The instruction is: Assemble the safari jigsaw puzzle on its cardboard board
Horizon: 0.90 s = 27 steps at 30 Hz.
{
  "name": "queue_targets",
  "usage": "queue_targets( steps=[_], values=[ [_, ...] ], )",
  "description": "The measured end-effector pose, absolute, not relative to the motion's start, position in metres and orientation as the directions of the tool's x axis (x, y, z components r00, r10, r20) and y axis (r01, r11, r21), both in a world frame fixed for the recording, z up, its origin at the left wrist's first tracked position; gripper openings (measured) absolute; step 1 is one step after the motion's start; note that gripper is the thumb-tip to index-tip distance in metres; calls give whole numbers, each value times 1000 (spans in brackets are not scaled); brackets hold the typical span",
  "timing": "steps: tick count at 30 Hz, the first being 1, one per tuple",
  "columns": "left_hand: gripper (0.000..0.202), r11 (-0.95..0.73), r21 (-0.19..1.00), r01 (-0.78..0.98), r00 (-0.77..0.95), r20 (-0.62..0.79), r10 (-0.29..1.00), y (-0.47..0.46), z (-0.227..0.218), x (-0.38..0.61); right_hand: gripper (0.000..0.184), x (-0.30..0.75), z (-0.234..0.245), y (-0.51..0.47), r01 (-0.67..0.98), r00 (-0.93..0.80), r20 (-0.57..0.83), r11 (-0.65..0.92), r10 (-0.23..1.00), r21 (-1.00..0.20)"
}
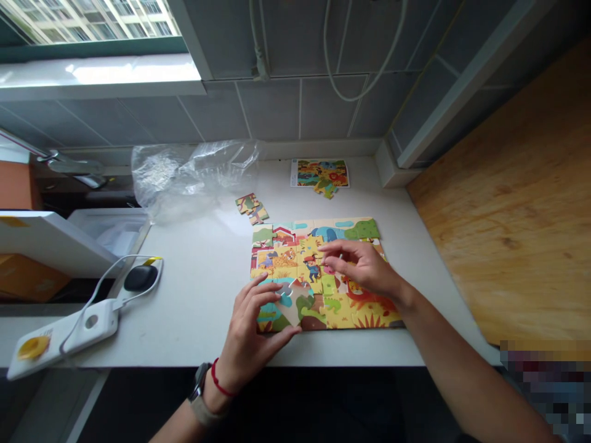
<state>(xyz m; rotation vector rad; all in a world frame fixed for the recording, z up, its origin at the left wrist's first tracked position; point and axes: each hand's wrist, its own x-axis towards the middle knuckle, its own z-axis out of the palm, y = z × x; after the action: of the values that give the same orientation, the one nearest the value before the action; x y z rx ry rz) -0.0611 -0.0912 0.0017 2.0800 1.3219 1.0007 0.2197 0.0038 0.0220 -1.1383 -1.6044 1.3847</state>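
White counter [198, 326], grey tiles [272, 111], one puzzle [310, 271] lying long side left-right. Left hand [252, 326] is pinching one loose piece [292, 301] tilted over its near-left part, so it's nearer there; right hand [362, 264] hovers mid-puzzle, fingers parted, looks empty. Two spare pieces [258, 213] behind, another piece [325, 188] overlapping one picture card [307, 175].

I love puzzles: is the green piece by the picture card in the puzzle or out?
Out: the green piece lies across the lower edge of the picture card, apart from the puzzle.
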Motion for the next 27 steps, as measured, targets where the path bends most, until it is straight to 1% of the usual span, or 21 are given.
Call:
queue_targets(
  steps=[2, 3, 5, 8, 13, 16, 18, 22, 27],
  values=[
    [47, -401, 733, 549, 207, 346, 915, -96, 1, -54, 36, 215, 24, -2, 202, -548, -88, 29, 832, -979],
    [47, -398, 736, 547, 184, 358, 915, -99, 1, -50, 40, 212, 24, -4, 215, -613, -107, 35, 783, -976],
    [47, -402, 724, 561, 162, 380, 911, -103, 0, -45, 41, 206, 25, -8, 230, -676, -119, 55, 727, -972],
    [41, -434, 661, 612, 210, 393, 895, -108, -3, -42, 37, 201, 23, -10, 277, -717, -116, 129, 687, -952],
    [39, -495, 589, 639, 331, 370, 868, -109, -5, -55, 31, 200, 26, -12, 367, -770, -81, 335, 633, -868],
    [25, -516, 547, 659, 380, 349, 856, -109, -5, -63, 28, 201, 29, -13, 414, -769, -63, 420, 636, -808],
    [19, -544, 520, 658, 416, 351, 839, -109, -5, -65, 27, 202, 30, -12, 438, -771, -58, 462, 635, -771],
    [15, -579, 486, 655, 453, 361, 815, -110, -8, -63, 28, 203, 27, -11, 458, -790, -57, 525, 611, -718],
    [15, -560, 506, 657, 447, 337, 829, -111, -9, -63, 31, 205, 23, -11, 470, -794, -60, 548, 605, -692]
  ],
)
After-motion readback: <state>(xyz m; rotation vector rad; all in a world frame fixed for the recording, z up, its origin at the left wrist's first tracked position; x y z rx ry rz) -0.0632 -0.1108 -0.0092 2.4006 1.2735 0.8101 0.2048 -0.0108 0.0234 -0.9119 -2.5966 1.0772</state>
